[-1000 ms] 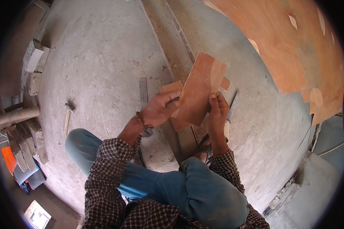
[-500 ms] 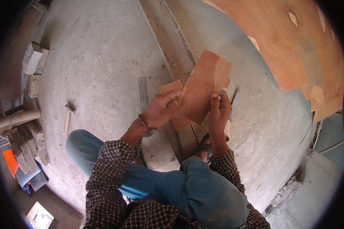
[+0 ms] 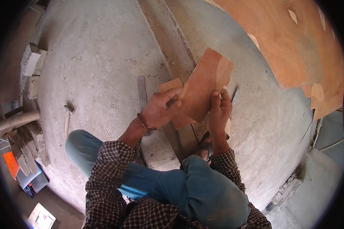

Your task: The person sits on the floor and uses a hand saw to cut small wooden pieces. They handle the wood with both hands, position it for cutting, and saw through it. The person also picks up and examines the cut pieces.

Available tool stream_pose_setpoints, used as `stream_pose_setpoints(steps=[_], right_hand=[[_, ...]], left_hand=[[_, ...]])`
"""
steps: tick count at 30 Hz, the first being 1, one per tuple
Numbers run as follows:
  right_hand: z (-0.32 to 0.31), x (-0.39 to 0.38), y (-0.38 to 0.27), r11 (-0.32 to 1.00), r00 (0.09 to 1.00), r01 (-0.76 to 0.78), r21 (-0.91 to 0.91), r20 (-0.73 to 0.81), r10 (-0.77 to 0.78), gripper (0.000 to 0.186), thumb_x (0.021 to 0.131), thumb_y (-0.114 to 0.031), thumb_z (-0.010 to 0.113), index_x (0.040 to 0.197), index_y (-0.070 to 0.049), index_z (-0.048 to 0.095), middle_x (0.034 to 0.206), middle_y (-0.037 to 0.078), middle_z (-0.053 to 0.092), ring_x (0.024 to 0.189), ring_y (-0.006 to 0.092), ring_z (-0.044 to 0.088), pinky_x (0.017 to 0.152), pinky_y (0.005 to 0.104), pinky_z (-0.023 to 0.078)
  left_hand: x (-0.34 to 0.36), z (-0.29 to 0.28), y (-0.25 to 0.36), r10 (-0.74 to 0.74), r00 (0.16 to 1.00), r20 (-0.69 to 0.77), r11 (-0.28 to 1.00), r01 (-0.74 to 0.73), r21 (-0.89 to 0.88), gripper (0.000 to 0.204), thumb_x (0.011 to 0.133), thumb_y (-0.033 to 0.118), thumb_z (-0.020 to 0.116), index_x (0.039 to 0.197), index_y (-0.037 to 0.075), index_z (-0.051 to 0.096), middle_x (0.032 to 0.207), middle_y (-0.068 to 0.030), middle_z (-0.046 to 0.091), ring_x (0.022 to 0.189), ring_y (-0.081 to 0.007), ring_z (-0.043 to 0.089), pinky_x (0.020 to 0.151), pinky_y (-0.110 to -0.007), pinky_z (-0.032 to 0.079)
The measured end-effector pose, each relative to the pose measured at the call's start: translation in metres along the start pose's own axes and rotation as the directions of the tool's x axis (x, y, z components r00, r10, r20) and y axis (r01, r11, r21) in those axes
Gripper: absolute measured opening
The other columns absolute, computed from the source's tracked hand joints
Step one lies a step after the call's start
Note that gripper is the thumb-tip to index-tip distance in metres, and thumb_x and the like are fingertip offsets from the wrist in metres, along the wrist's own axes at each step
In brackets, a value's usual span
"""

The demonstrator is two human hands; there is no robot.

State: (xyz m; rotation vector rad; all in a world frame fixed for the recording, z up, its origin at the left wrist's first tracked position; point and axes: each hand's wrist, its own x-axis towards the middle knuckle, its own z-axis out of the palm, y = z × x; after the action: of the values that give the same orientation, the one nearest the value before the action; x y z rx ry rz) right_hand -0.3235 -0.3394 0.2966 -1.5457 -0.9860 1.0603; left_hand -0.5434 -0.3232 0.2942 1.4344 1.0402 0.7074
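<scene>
Raised in front of me is a thin rectangular piece of reddish-brown plywood (image 3: 202,86), tilted, with a paler band at its far right end. My left hand (image 3: 160,108) pinches its left edge between thumb and fingers. On the right edge, my right hand (image 3: 220,110) holds it with the thumb on top and fingers curled behind. A second plywood piece (image 3: 169,85) lies beneath, partly covered by the first and by my left hand. Beside that hand is a flat metal rule or square blade (image 3: 142,91); its lower end is hidden.
A long wooden board (image 3: 166,36) runs away across the concrete floor (image 3: 99,57). Right of my right hand lies a bladed tool (image 3: 235,97), partly hidden. A hammer (image 3: 68,114) rests at left, near wood offcuts (image 3: 23,147). A large plywood sheet (image 3: 290,45) occupies the far right.
The held plywood piece has shifted very slightly, its far end moving away and a little right. Both hands keep their grip in almost the same place.
</scene>
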Motion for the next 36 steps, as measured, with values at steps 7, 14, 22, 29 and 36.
stream_pose_setpoints(steps=[7, 14, 22, 29, 36], right_hand=[[-0.009, 0.008, 0.019, 0.998, 0.997, -0.058, -0.039, 0.045, 0.059, 0.026, 0.109, -0.022, 0.059, 0.121, 0.001, 0.065, 0.079, -0.003, 0.067, 0.067, 0.0008, 0.054, 0.06, 0.0188, 0.04], [0.003, 0.007, 0.015, 0.994, 0.992, -0.049, 0.094, 0.117, 0.038, 0.027, 0.108, -0.022, 0.06, 0.12, 0.002, 0.062, 0.086, 0.005, 0.074, 0.074, 0.0049, 0.063, 0.063, 0.0214, 0.046], [-0.003, 0.013, 0.018, 0.971, 0.98, -0.107, 0.215, 0.185, 0.067, 0.031, 0.106, -0.02, 0.063, 0.128, 0.001, 0.058, 0.102, 0.009, 0.074, 0.086, 0.0106, 0.069, 0.069, 0.0249, 0.054], [0.004, 0.012, 0.023, 0.786, 0.924, -0.367, 0.497, 0.296, 0.244, 0.045, 0.103, -0.014, 0.064, 0.142, -0.001, 0.045, 0.125, 0.014, 0.067, 0.1, 0.0254, 0.074, 0.09, 0.0409, 0.066], [-0.024, 0.03, 0.019, 0.748, 0.93, -0.367, 0.553, 0.25, 0.271, 0.045, 0.102, -0.017, 0.068, 0.14, 0.002, 0.052, 0.124, 0.013, 0.069, 0.112, 0.0247, 0.071, 0.089, 0.0405, 0.062]], left_hand=[[0.002, -0.006, -0.009, -0.053, 0.998, -0.021, 0.996, 0.054, 0.064, 0.041, 0.104, 0.017, 0.059, 0.14, -0.004, 0.059, 0.102, -0.0159, 0.072, 0.091, -0.0175, 0.07, 0.081, -0.032, 0.056], [0.002, -0.001, -0.019, -0.104, 0.994, -0.045, 0.992, 0.107, 0.061, 0.03, 0.104, 0.016, 0.065, 0.129, 0.0, 0.066, 0.1, -0.0058, 0.072, 0.091, -0.0093, 0.064, 0.084, -0.03, 0.055], [0.007, -0.007, -0.022, -0.12, 0.993, 0.007, 0.993, 0.12, -0.021, 0.033, 0.101, 0.016, 0.067, 0.126, -0.006, 0.064, 0.1, -0.014, 0.072, 0.092, -0.0141, 0.069, 0.082, -0.032, 0.057], [0.012, -0.004, 0.002, -0.222, 0.97, -0.1, 0.91, 0.169, -0.379, 0.034, 0.103, 0.014, 0.066, 0.132, -0.003, 0.063, 0.113, -0.0042, 0.071, 0.106, -0.0112, 0.065, 0.093, -0.029, 0.054], [0.012, -0.035, -0.03, -0.283, 0.955, -0.082, 0.888, 0.229, -0.398, 0.037, 0.101, 0.017, 0.067, 0.13, -0.006, 0.064, 0.117, -0.0079, 0.072, 0.106, -0.0119, 0.066, 0.094, -0.028, 0.053]])
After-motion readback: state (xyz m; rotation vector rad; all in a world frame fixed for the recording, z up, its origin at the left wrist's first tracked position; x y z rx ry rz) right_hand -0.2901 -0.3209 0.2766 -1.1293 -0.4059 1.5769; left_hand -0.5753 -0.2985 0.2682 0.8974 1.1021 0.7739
